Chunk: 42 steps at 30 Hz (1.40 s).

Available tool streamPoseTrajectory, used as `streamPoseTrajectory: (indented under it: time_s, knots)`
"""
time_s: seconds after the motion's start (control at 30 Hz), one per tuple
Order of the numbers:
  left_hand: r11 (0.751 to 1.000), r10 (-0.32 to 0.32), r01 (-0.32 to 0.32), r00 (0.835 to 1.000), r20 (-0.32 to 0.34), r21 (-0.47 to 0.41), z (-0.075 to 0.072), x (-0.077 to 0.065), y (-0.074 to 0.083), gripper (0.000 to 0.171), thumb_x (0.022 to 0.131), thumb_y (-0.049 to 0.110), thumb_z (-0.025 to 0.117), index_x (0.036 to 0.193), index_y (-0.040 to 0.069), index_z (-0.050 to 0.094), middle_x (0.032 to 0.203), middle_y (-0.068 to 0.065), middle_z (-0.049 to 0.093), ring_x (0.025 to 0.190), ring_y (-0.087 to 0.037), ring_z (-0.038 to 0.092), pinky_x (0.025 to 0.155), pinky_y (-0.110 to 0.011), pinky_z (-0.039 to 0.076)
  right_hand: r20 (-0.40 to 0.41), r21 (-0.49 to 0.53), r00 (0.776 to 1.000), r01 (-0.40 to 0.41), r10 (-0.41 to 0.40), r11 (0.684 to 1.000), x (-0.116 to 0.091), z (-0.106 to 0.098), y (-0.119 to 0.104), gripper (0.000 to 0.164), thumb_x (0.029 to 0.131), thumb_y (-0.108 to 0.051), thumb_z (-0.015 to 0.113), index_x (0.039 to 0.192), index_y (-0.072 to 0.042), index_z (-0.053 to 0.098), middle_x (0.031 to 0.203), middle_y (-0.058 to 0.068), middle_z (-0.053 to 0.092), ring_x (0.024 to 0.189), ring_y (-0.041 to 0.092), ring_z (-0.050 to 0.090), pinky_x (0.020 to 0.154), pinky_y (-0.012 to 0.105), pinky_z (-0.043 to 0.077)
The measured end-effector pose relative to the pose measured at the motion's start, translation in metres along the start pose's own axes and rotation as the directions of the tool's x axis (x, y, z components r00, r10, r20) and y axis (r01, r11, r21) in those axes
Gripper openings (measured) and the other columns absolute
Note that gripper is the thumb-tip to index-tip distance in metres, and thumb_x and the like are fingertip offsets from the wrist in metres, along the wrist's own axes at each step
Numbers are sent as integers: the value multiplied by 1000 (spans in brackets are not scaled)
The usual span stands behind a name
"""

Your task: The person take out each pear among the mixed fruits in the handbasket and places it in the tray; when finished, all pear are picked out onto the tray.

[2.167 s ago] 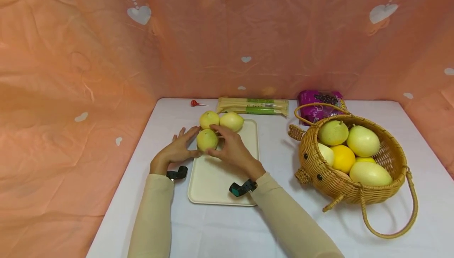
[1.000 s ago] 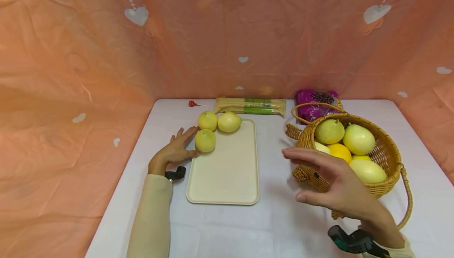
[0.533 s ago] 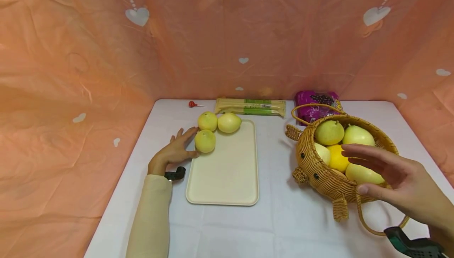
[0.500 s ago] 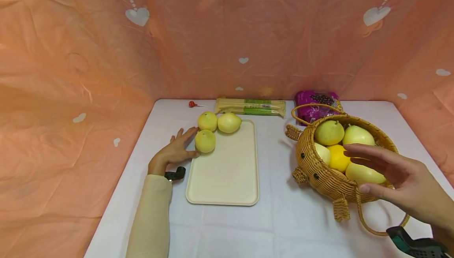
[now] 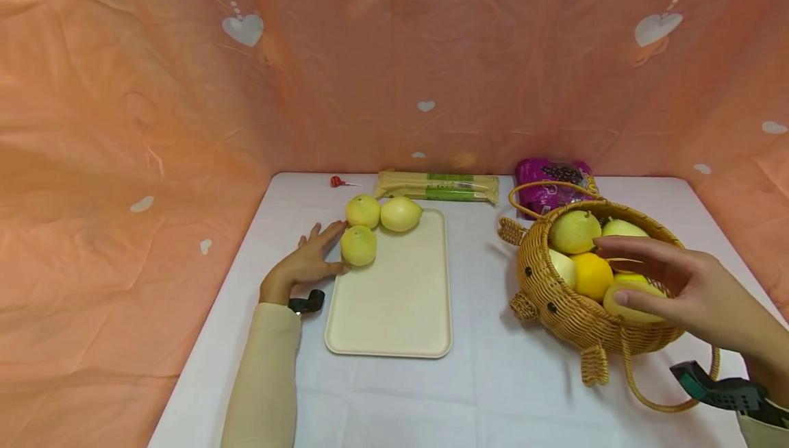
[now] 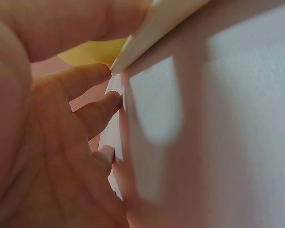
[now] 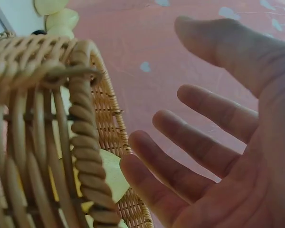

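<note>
At the far left of the cream tray (image 5: 390, 311) sit three pale yellow-green fruits; the nearest one (image 5: 359, 246) is round with a small dimple. My left hand (image 5: 305, 262) rests along the tray's left edge beside that fruit, fingers extended and thumb apart; in the left wrist view its fingertips (image 6: 102, 71) are at the tray's rim. Over the wicker basket (image 5: 555, 311) hovers my right hand (image 5: 690, 287), fingers spread and nothing held. Below and left of it are a long pale-green fruit (image 5: 631, 305) and a yellow fruit (image 5: 593, 277); its fingers partly hide the basket's contents.
A stemmed green pear (image 5: 576, 231) lies at the basket's back, with a looped handle (image 5: 662, 408) drooping in front. Behind the tray lie a lollipop (image 5: 336, 181) and a long tan-and-green packet (image 5: 437, 187). A purple packet (image 5: 551, 181) stands behind the basket.
My right hand has left the round fruit on the tray, swung right to the basket and come in over its fruits. My left hand has stayed at the tray's edge.
</note>
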<state>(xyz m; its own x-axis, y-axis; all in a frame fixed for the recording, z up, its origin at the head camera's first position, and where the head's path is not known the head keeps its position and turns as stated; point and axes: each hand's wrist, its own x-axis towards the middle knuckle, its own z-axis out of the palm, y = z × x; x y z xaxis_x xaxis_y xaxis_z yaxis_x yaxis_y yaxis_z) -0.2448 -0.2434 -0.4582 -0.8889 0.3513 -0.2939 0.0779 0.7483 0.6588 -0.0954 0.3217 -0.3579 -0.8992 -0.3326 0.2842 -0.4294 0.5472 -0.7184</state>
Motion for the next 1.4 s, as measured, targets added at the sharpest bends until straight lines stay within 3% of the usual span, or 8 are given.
streamPoseTrajectory:
  time_s: [0.17, 0.37, 0.67, 0.83, 1.0, 1.23, 1.4]
  knots:
    - [1000, -2, 2, 1000, 0, 3, 0, 2, 0, 100, 94, 23, 78, 177, 16, 22, 185, -14, 14, 170, -46, -14, 133, -70, -14, 52, -10, 998, 32, -31, 999, 13, 2, 7, 72, 79, 19, 85, 145, -1, 67, 147, -11, 69, 122, -8, 68, 99, 5, 52]
    - [1000, 9, -9, 1000, 0, 10, 1, 3, -1, 100, 94, 23, 78, 177, 15, 22, 185, -15, 14, 170, -47, -13, 133, -70, -14, 107, -155, 988, 128, -112, 980, 28, 9, 19, 70, 77, 7, 94, 141, -8, 72, 138, -25, 69, 121, -13, 64, 100, 3, 49]
    - [998, 58, -58, 998, -5, 31, -1, 4, 1, 99, 94, 21, 78, 175, 10, 23, 183, -20, 15, 169, -51, -12, 133, -72, -13, 169, -337, 984, 104, -48, 936, 39, 19, 18, 69, 79, -10, 98, 141, -25, 73, 134, -4, 76, 115, -4, 67, 97, 0, 45]
    - [997, 68, -68, 998, -5, 36, -2, 3, 2, 97, 95, 21, 77, 175, 8, 23, 183, -21, 15, 169, -51, -12, 133, -72, -12, 203, -311, 979, 97, -34, 945, 44, 24, 18, 70, 79, -8, 96, 144, -19, 71, 136, 0, 76, 116, -6, 62, 97, 0, 45]
    - [998, 54, -53, 999, -10, 35, -2, 2, 0, 97, 95, 21, 77, 175, 9, 23, 184, -20, 15, 169, -50, -12, 133, -70, -13, 238, -314, 971, 86, -9, 945, 48, 26, 20, 74, 79, -18, 99, 146, -17, 69, 139, 2, 75, 117, -2, 64, 97, 2, 46]
    - [1000, 8, -8, 1000, -6, 13, 1, 1, -3, 98, 96, 22, 77, 176, 14, 22, 185, -14, 13, 170, -46, -14, 133, -69, -14, 276, -356, 959, 159, -59, 921, 51, 31, 19, 77, 71, -3, 93, 144, -9, 69, 143, 6, 73, 128, 26, 68, 108, -5, 25]
    - [999, 32, -32, 999, -10, 20, 2, -1, -2, 96, 96, 20, 77, 176, 11, 24, 184, -18, 16, 169, -48, -12, 133, -70, -14, 293, -371, 954, 181, -71, 911, 54, 32, 18, 78, 67, 0, 92, 142, -3, 70, 143, 11, 68, 131, 35, 65, 108, -6, 21]
